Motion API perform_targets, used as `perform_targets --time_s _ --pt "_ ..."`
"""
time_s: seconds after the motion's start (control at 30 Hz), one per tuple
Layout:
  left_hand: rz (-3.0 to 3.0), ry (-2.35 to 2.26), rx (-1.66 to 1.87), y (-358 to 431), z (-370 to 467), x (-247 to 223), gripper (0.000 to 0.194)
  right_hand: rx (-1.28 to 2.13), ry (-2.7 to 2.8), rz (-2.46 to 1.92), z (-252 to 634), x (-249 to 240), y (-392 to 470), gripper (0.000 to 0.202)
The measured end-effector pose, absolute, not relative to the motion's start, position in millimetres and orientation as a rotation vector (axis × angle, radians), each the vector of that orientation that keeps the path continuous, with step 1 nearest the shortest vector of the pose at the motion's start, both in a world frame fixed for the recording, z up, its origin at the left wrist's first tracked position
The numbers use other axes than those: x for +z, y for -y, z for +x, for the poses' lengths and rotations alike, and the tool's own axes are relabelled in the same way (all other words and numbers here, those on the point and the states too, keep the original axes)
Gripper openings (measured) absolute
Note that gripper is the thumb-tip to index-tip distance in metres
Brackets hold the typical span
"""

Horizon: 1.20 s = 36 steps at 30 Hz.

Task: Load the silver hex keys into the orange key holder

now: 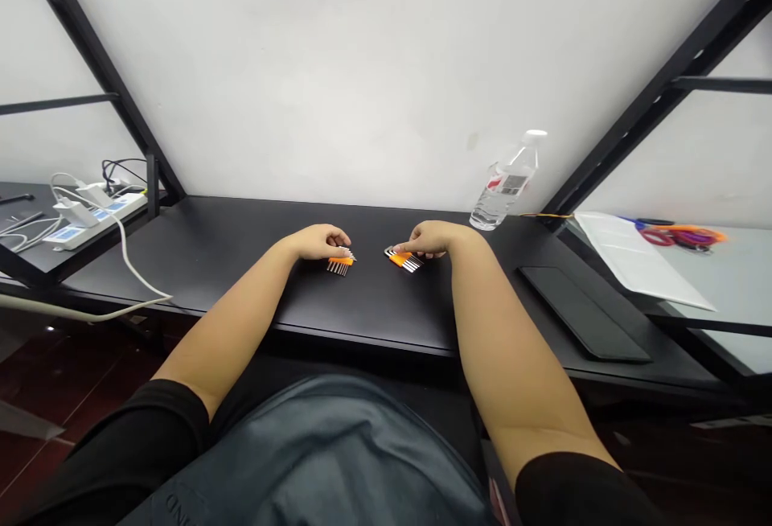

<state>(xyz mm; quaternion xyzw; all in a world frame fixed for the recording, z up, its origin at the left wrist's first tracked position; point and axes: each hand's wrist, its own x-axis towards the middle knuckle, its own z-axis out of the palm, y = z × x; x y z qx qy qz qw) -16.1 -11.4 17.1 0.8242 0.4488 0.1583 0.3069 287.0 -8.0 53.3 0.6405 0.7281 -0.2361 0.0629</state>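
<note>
Black counter (241, 260) spans the view w/ white wall behind. Dark flat pad (582, 313) on right side; power strip (96, 216) w/ white cables far left; water bottle (503, 184) far right, leaning. Left hand (319, 241) pinches an orange hex key set (340, 263), keys fanned toward near edge. Right hand (429, 238) grips 2nd orange hex key set (403, 260) just beside it. Both sets mid-counter.
</note>
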Motion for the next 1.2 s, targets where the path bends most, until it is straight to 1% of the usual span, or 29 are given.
perform_targets --time_s 0.1,0.33,0.5,0.7,0.8,0.87,0.97,1.07,1.2 --pt "2.231 -1.179 0.376 10.6 -21.7 20.9 0.057 -0.725 -2.203 1.927 288.9 53.1 7.7 0.063" --pt "2.276 -1.364 0.405 11.4 -13.3 18.2 0.043 -0.635 -2.181 1.978 291.2 51.1 5.4 0.058" --pt "2.197 -1.512 0.478 8.3 -21.1 15.8 0.052 -0.599 -2.321 1.955 276.5 44.9 5.1 0.052" --pt "2.173 -1.528 0.588 -0.7 -29.4 12.0 0.041 -0.623 -2.668 1.722 242.0 36.9 12.0 0.041" --pt "2.203 -1.453 0.623 -3.2 -33.3 10.2 0.045 -0.627 -2.709 1.689 240.8 37.0 13.2 0.034" --pt "2.212 -1.433 0.555 -2.8 -35.4 9.3 0.051 -0.622 -2.700 1.683 243.9 38.2 13.1 0.030" --pt "2.206 -1.426 0.439 0.1 -35.8 9.9 0.056 -0.623 -2.664 1.716 245.5 40.7 14.6 0.039" --pt "2.257 -1.330 0.469 2.8 -32.0 13.3 0.057 -0.620 -2.551 1.779 240.7 42.9 18.1 0.054" --pt "2.308 -1.203 0.427 4.3 -26.5 17.3 0.052 -0.634 -2.463 1.797 234.8 44.2 20.6 0.055"
